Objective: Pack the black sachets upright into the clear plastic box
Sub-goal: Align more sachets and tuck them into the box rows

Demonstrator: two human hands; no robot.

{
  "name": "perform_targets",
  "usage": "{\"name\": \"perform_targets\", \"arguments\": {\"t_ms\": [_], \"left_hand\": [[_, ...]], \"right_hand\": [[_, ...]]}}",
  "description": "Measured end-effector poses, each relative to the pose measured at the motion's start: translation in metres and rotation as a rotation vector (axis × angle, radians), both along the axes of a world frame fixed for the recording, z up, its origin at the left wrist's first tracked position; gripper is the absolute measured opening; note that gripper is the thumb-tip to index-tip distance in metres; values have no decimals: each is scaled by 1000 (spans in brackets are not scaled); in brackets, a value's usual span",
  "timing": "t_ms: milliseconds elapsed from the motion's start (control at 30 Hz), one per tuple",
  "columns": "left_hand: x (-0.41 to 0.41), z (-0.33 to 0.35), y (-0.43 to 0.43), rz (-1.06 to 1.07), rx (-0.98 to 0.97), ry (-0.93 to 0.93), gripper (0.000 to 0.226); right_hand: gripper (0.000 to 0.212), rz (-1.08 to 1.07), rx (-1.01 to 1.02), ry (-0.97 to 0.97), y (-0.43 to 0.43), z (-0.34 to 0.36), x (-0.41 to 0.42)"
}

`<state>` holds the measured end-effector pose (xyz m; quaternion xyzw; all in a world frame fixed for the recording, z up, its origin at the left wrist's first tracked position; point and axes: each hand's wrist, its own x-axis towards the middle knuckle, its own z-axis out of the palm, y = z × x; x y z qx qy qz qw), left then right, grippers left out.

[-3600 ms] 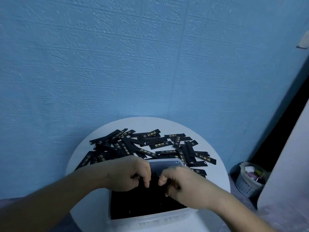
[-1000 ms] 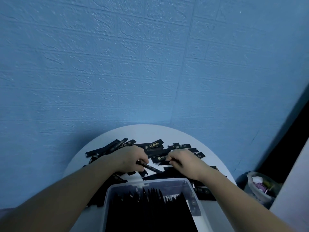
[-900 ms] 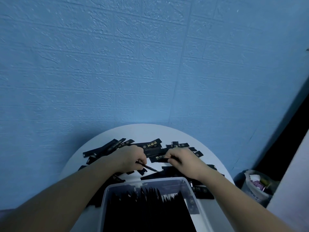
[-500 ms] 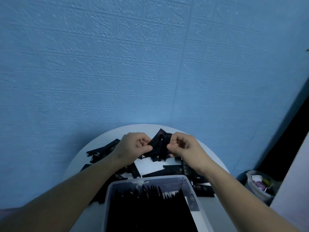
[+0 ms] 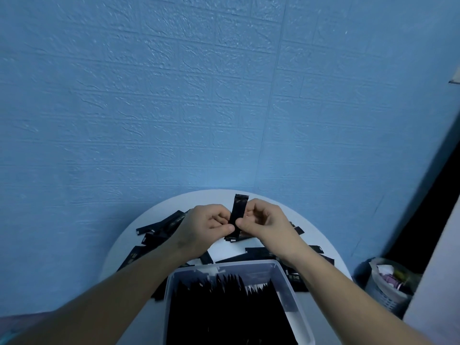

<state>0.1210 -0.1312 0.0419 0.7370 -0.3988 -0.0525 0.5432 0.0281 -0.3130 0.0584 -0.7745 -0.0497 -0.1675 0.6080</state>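
Black sachets are lying loose and flat all over the left side of the round white table, a few tucked under the forearm. Then the left hand, fingers curled, pinches the left edge of a small upright stack of sachets held up off the tabletop. The right hand does the same on the other edge, so both hands grip that stack between them. Right below them, nearer the camera, sits the clear plastic box, pretty much full of packed sachets standing on end. More loose ones lie on the table's right side, and a lined basket of rubbish sits on the floor far right
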Motion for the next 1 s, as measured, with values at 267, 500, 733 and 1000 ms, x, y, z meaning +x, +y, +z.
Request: {"name": "perform_targets", "arguments": {"t_ms": [267,500,733,1000], "left_hand": [[14,-5,14,-21,140,-69,16],[62,-37,26,-181,848,-410,41],[65,-50,11,-172,791,-531,25],[50,-38,-3,17,258,-400,9]], "right_hand": [[25,-37,-190,23,-11,-9,6],[26,-19,-389,103,-29,-22,8],[28,-30,-382,142,-41,-32,10],[30,-27,-306,138,-41,-32,10]]}}
